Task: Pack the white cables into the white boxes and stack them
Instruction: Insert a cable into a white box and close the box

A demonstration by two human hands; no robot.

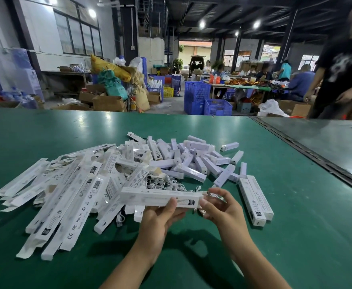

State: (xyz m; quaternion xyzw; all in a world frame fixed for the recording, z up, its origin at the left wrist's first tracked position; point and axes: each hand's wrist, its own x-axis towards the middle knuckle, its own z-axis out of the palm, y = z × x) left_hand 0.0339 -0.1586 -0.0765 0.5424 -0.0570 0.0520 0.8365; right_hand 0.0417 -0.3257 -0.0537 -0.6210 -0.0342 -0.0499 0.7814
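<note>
One long white cardboard box (160, 197) gripped by left hand (158, 219), right hand (223, 207) pinching cable (215, 196)

A green-topped bench (45, 130) faces a large workshop hall. Dark-framed windows (77, 36) line the white left wall (43, 53). Round ceiling lights (202, 24) glow among black beams. Blue crates (197, 92) and cardboard boxes (107, 103) crowd the grey floor (171, 106).

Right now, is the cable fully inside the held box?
Not fully: cable shows beyond the box end, pinched by the right hand; left hand grips the box.
</note>
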